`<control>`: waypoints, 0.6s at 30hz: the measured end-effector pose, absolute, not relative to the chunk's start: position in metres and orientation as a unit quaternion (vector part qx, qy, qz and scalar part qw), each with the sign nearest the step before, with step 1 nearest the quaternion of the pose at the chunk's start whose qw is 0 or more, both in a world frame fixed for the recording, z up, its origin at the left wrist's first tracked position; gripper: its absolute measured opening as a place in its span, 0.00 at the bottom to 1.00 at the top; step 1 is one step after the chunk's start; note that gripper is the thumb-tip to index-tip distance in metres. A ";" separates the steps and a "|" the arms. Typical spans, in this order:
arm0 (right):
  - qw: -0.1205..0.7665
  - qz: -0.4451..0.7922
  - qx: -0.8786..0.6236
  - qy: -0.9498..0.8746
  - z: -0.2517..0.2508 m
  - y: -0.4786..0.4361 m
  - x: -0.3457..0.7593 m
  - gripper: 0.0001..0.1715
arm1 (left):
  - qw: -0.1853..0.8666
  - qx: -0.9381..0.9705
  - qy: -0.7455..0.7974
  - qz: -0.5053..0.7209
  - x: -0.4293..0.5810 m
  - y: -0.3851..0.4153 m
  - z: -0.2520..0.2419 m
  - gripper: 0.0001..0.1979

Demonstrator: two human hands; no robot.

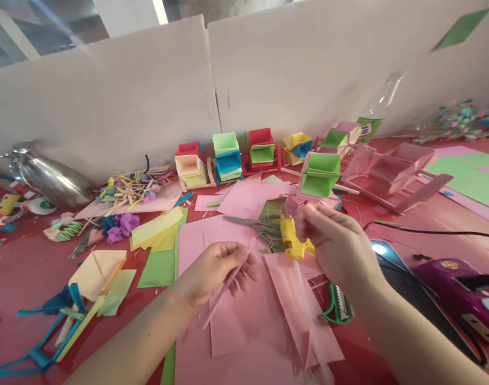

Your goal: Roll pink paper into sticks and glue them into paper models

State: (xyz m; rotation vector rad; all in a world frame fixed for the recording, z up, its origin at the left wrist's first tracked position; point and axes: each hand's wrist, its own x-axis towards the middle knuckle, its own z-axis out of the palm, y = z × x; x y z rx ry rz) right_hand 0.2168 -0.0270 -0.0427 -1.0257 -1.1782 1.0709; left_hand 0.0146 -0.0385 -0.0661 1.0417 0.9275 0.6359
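Note:
In my left hand [222, 270] is a thin pink paper strip [224, 299], slanting down between thumb and fingers. My right hand [338, 248] is closed in a pinch beside a yellow glue gun [290, 235]; whatever its fingertips hold is hidden. A translucent, stick-like streak runs down from the gun over a folded pink paper piece [282, 289]. Scissors [248, 220] lie open left of the gun. Under my hands are pink paper sheets [192, 310]. Just beyond my right hand stands a green and pink paper box [319, 175].
Small coloured paper boxes [227, 158] line the white partition [140, 101]. A steel jug [54, 174] and stick pile [136, 192] are at left. At right are a glass bottle [382, 101], black cable [428, 231], phone [408, 289] and purple power strip [460, 294].

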 end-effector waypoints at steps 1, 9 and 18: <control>0.616 0.460 -0.427 -0.476 -0.041 -0.025 0.219 0.17 | 0.714 0.466 0.425 0.303 0.014 -0.037 -0.067 0.16; 0.608 0.364 -0.478 -0.519 -0.040 -0.031 0.212 0.13 | 0.728 0.418 0.390 0.378 0.013 -0.032 -0.067 0.16; 0.505 0.402 -0.466 -0.605 -0.053 -0.039 0.191 0.07 | 0.794 0.405 0.311 0.330 0.015 -0.040 -0.063 0.30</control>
